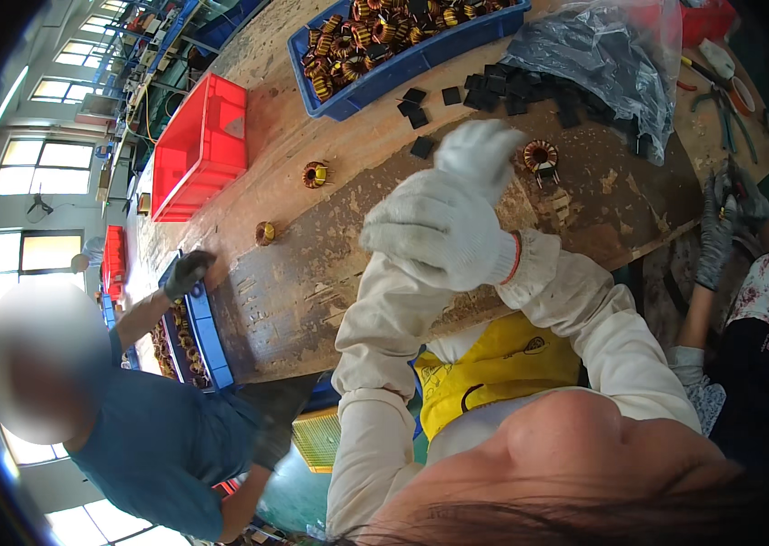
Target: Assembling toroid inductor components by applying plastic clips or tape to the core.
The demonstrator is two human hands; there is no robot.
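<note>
Both my hands wear white knit gloves and cross over each other above the workbench. My right hand (439,223) lies across my left wrist, its fingers wrapped round the cuff of the left glove. Beyond it, my left hand (482,153) points away to the right; motion smears its fingers, so their pose is unclear. Just right of the hands sits a copper-wound toroidal coil (541,156) with wire leads. Small black square pieces (422,146) lie near my left hand, with a heap of them further right.
A blue bin (348,106) full of coils stands at the back, beside a clear plastic bag (598,64). Two loose coils (314,175) and a red crate (207,146) are leftward. A gloved co-worker (161,428) reaches over blue trays (209,337). At right are pliers (728,123) and another person's gloved hands (719,227).
</note>
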